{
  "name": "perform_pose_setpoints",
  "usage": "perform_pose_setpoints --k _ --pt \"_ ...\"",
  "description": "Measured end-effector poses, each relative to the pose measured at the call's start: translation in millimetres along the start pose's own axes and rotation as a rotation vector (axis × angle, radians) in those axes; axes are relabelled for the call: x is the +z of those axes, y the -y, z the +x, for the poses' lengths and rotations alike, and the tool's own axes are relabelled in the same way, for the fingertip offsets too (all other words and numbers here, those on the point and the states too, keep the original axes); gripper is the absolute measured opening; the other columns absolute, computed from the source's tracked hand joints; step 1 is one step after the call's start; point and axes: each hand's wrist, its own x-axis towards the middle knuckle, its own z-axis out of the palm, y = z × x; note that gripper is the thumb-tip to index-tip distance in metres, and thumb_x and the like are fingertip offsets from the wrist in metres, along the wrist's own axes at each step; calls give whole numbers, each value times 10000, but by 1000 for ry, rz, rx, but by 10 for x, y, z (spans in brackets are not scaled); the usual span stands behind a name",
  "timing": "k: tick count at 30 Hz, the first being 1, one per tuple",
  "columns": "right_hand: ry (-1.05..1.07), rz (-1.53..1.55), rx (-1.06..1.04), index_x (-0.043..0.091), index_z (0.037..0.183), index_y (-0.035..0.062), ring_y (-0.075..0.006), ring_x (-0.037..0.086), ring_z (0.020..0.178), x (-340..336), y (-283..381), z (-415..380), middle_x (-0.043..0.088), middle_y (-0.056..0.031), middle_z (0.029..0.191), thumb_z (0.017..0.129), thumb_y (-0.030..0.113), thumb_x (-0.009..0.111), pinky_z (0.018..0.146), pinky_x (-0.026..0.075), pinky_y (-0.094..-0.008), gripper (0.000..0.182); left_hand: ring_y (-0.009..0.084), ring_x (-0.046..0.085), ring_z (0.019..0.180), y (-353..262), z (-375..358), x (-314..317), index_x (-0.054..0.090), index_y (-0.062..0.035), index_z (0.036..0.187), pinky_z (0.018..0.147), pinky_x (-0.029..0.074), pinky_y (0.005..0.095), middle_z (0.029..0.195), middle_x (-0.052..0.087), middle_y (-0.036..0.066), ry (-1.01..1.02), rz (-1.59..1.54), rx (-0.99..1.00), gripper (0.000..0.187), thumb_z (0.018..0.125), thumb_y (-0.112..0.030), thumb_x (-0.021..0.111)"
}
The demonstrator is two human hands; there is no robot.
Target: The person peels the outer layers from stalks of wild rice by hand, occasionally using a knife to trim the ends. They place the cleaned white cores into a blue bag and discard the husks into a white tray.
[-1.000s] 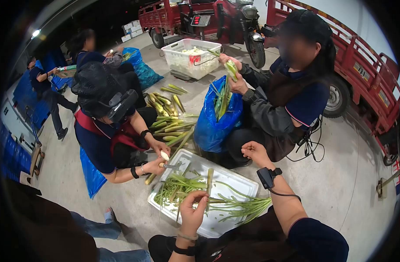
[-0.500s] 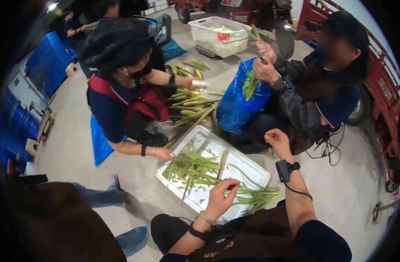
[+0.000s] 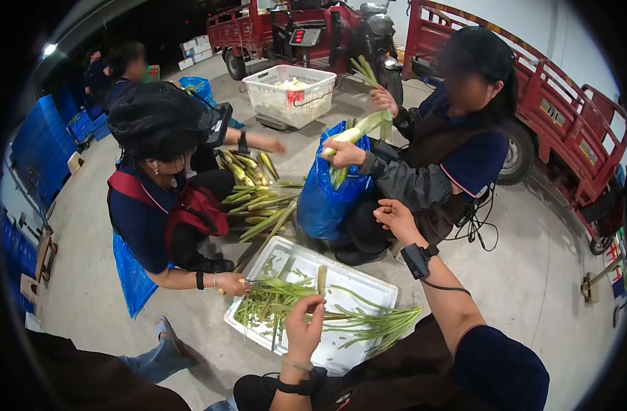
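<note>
My left hand hovers over the near side of a white tray, fingers bent, thumb and forefinger slightly apart, with nothing visible in it. Just beyond its fingertips lies a short thick stalk. Long thin green stems spread across the tray to its right edge, and chopped green pieces cover its left part. Raised beyond the tray's right side, my right hand has loosely curled, separated fingers and holds nothing visible. A co-worker's hand grips a thin tool, partly hidden, at the tray's left edge.
A pile of husked stalks lies past the tray. Another co-worker holds a pale stalk over a blue plastic bag. A white basket and red three-wheelers stand behind. A person's foot is at left.
The view has tilted up and shifted right. The right co-worker now holds a pale stalk across the bag. The left co-worker's far arm has stretched out. My hands stay raised, without visible contents.
</note>
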Motion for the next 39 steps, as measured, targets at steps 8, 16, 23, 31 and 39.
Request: perform_pose_setpoints --k 8,16,23,31,39 --pt "75 71 93 552 1144 11 -104 600 768 120 -132 -344 632 -39 901 822 166 710 621 453 -217 391 130 613 777 -211 249 -113 628 2 970 716 479 243 888 654 73 -48 -34 114 125 849 -7 597" --pt "280 -276 82 625 1050 15 -145 611 815 263 -636 -420 645 -75 916 787 185 749 726 504 -279 336 113 599 794 -32 186 -129 626 4 976 721 471 235 890 652 60 -50 -37 85 131 847 -7 606" --pt "425 -391 32 629 1060 16 -149 619 822 368 -693 -475 659 -90 943 786 183 745 736 505 -280 341 128 604 801 -83 135 -208 629 5 987 728 477 242 903 655 69 -40 -15 94 136 854 -15 607" --pt "596 -478 77 625 1064 4 -149 617 824 379 -805 -571 665 -97 936 788 206 746 740 498 -284 362 193 629 751 -113 47 -82 621 -13 985 676 488 278 883 639 103 164 131 111 154 831 -26 621" --pt "819 -697 154 514 1236 -23 -254 637 914 835 -1681 -340 658 -170 1025 704 393 777 799 487 -320 725 224 633 752 -90 -32 -68 623 -16 980 667 495 298 863 634 109 209 184 99 152 829 -36 616"
